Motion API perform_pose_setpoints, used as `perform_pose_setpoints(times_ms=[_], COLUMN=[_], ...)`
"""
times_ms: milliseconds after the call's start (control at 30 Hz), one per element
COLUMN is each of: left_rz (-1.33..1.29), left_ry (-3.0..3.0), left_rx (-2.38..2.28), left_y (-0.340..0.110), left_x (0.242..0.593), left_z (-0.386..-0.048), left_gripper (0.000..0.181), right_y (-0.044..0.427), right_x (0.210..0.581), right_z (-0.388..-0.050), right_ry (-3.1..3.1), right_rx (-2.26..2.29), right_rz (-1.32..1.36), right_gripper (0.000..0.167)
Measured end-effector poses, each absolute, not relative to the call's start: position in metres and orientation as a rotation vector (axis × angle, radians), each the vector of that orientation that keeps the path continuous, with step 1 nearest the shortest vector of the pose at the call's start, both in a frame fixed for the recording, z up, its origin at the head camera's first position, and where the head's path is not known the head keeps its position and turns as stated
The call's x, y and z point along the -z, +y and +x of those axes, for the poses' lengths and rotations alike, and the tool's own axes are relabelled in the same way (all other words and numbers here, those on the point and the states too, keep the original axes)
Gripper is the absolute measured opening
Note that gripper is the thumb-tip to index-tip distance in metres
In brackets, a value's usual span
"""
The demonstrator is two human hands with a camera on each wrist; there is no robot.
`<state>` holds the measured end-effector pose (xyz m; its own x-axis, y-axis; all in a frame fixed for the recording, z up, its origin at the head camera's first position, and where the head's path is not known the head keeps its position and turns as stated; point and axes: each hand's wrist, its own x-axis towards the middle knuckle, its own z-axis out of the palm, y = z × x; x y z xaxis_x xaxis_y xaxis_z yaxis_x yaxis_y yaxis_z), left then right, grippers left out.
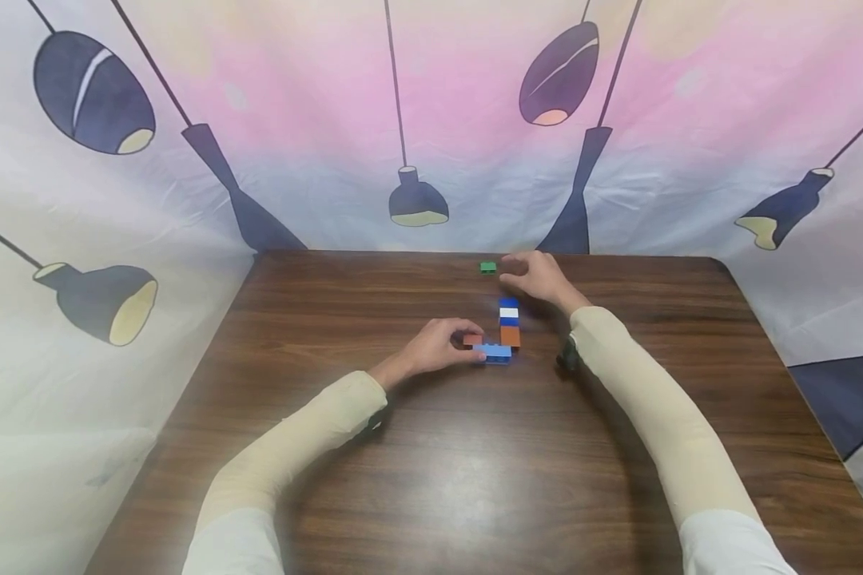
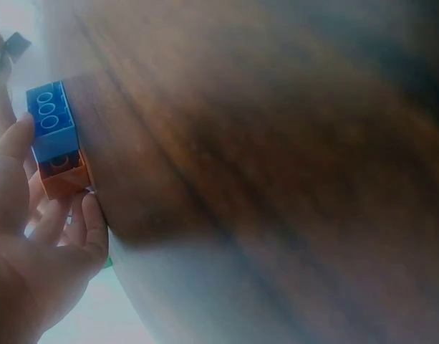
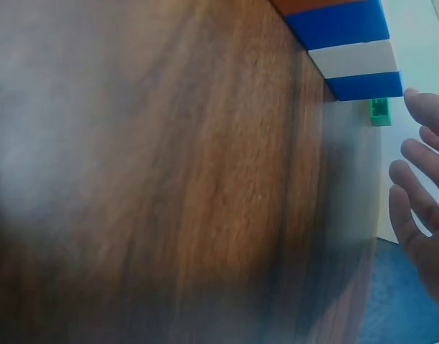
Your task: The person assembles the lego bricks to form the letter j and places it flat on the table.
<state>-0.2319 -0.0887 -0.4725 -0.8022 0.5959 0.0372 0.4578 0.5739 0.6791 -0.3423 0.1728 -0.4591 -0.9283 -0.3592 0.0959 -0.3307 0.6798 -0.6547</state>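
Observation:
A light blue toy building brick (image 1: 493,354) joined to an orange brick (image 2: 66,182) lies near the middle of the table. My left hand (image 1: 435,345) pinches this pair, thumb at the blue brick and fingers around the orange one. Just behind it a row of bricks runs away from me: an orange brick (image 1: 510,336), then blue, a white brick (image 1: 509,313) and blue again. Whether that row touches the held pair I cannot tell. Beyond its far end, my right hand (image 1: 539,277) hovers with fingers spread and holds nothing, just right of a small green brick (image 1: 487,267).
The brown wooden table (image 1: 431,463) ends at a back edge close behind the green brick. A cloth backdrop (image 1: 316,192) printed with hanging lamps stands behind and at the sides. A dark device (image 1: 567,353) sits beneath the right wrist.

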Motion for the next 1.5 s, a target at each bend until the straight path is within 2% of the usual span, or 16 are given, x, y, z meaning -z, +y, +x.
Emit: perform_pose_setpoints(times_ms=[933, 1267, 1500], left_rz=[0.871, 0.871, 0.854], left_ry=[2.615, 2.611, 2.610], left_rx=[-1.025, -1.021, -1.022], left_y=[-0.088, -0.088, -0.089], left_x=[0.473, 0.474, 0.474], left_z=[-0.232, -0.233, -0.234], left_gripper=[0.047, 0.048, 0.048], right_y=[0.148, 0.141, 0.146], right_x=[0.470, 0.471, 0.470], right_z=[-0.358, -0.359, -0.361], right_ry=[2.810, 2.885, 2.878], right_rx=[1.231, 1.129, 1.090], right_rz=[-0.439, -0.391, -0.406], right_gripper=[0.045, 0.031, 0.030])
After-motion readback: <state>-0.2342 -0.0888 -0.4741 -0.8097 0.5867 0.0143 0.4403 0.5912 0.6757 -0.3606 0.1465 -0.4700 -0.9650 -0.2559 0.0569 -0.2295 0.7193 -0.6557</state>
